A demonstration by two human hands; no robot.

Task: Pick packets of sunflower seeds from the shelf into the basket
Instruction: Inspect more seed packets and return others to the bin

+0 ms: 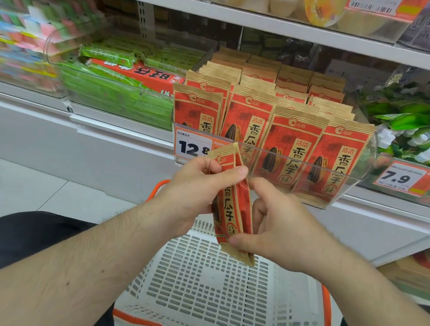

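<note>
One red and tan packet of sunflower seeds (232,204) hangs upright between both hands, above the white slotted basket (201,288). My left hand (194,194) pinches its upper part with thumb and fingers. My right hand (278,224) pinches its lower edge. Several more packets of the same kind (293,142) stand in rows inside a clear bin (346,181) on the shelf just behind the hands. I see nothing lying in the visible part of the basket.
The basket has orange handles (157,187). Green snack packs (117,91) and a red box (139,73) fill the clear bin to the left. Price tags read 12.8 (192,146) and 7.9 (396,177). Green packets (408,119) lie at the right. White floor tiles (31,184) lie to the left.
</note>
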